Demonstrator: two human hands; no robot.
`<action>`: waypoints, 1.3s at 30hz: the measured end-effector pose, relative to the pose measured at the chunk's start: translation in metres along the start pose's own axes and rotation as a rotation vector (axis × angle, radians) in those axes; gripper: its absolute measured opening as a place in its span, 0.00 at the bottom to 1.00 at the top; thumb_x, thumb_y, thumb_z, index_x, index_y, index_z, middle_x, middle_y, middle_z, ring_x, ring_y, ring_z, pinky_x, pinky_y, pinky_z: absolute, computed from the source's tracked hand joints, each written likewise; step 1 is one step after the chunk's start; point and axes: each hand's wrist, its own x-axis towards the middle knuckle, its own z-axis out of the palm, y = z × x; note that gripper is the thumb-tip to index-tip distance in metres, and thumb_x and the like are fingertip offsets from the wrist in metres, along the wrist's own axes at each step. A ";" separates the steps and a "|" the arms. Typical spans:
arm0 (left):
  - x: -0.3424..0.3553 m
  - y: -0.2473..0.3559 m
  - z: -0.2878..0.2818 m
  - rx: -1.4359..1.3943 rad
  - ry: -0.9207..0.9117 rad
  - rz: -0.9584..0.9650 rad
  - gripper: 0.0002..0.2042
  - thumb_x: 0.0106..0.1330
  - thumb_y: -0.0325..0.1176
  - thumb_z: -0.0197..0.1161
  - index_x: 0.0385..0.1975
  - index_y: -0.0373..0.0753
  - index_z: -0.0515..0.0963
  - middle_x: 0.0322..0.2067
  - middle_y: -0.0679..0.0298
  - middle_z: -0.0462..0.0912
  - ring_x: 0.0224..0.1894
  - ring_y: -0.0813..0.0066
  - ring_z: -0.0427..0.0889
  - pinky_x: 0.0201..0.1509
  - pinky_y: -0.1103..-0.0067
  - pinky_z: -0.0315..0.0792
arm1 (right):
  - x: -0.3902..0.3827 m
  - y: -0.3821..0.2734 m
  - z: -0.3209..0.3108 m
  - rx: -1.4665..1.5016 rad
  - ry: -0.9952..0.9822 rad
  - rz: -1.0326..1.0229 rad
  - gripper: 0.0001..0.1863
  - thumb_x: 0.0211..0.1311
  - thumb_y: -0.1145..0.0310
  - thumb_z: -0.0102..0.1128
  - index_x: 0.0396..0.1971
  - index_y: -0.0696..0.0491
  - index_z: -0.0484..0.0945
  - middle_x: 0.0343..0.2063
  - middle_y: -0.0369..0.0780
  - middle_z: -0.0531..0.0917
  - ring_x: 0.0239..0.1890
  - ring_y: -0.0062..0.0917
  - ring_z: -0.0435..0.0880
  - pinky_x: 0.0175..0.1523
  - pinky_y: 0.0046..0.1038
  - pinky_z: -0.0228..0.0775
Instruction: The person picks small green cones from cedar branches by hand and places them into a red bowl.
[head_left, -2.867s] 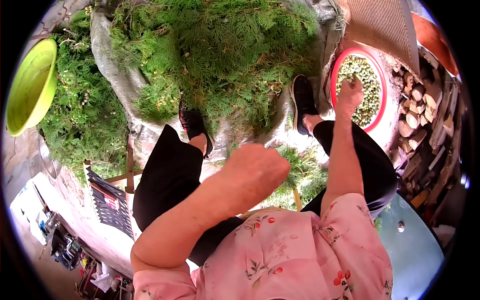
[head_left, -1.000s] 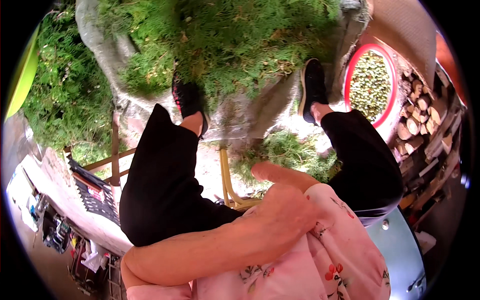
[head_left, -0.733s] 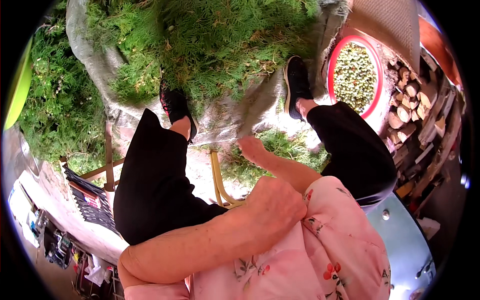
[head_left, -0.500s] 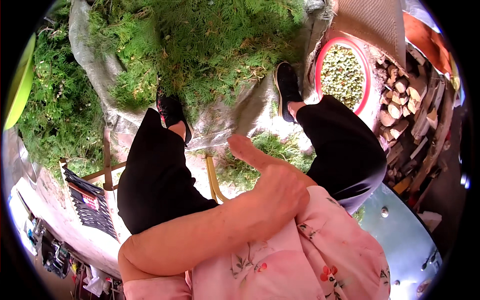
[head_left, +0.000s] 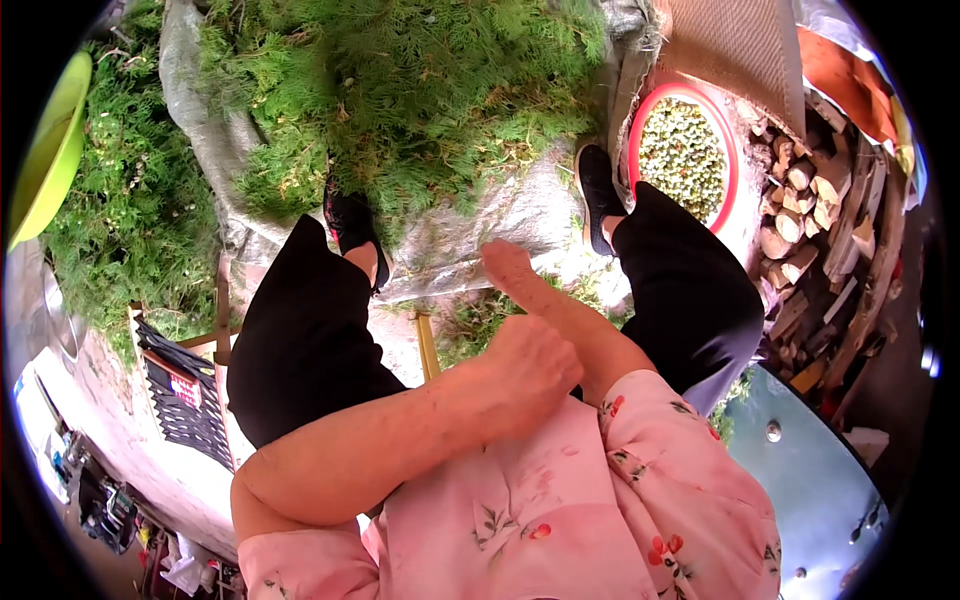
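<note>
My left hand point(head_left: 535, 358) crosses my front to beside my right forearm, its fingers curled; what they hold, if anything, is hidden. Beyond it my right hand point(head_left: 507, 262) reaches out between my knees, fingers loosely curled, contents too small to make out. Below both is my pink floral shirt point(head_left: 520, 500). Leafy green branches point(head_left: 420, 90) lie on a grey sheet point(head_left: 205, 100) around my black shoes point(head_left: 598, 195). A red-rimmed basin point(head_left: 732, 150) of small pale green pieces stands beyond my right knee.
A lime-green tub point(head_left: 50, 150) is at far left, above a slatted black object point(head_left: 185, 410). Firewood point(head_left: 810, 215) is piled at right under a woven mat point(head_left: 730, 55). A shiny grey-blue surface point(head_left: 820, 480) is at lower right, a yellow bar point(head_left: 425, 340) between my legs.
Since 2.9 seconds ago, my right hand has left the basin for the space between my knees. Lately it rose slightly, as did my left hand, which stays beside my right forearm.
</note>
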 end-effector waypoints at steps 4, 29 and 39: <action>-0.010 -0.011 0.026 0.037 0.071 0.029 0.01 0.38 0.27 0.57 0.10 0.40 0.74 0.11 0.62 0.72 0.17 0.68 0.75 0.17 0.74 0.64 | -0.013 -0.007 0.001 -0.056 0.019 -0.044 0.08 0.49 0.71 0.49 0.27 0.53 0.77 0.30 0.45 0.78 0.36 0.40 0.78 0.39 0.37 0.71; 0.011 -0.016 -0.011 0.154 -0.094 -0.052 0.03 0.37 0.26 0.58 0.10 0.42 0.71 0.14 0.66 0.72 0.17 0.72 0.74 0.16 0.78 0.59 | 0.048 0.022 -0.015 0.328 0.207 0.216 0.08 0.49 0.65 0.53 0.25 0.53 0.78 0.29 0.46 0.78 0.35 0.42 0.77 0.39 0.38 0.69; 0.018 -0.026 -0.062 0.123 -0.129 -0.174 0.09 0.32 0.24 0.61 0.16 0.38 0.69 0.15 0.64 0.70 0.21 0.71 0.75 0.19 0.79 0.64 | 0.122 0.038 -0.085 0.469 0.784 0.051 0.16 0.47 0.71 0.55 0.40 0.54 0.73 0.42 0.51 0.73 0.45 0.45 0.71 0.47 0.36 0.66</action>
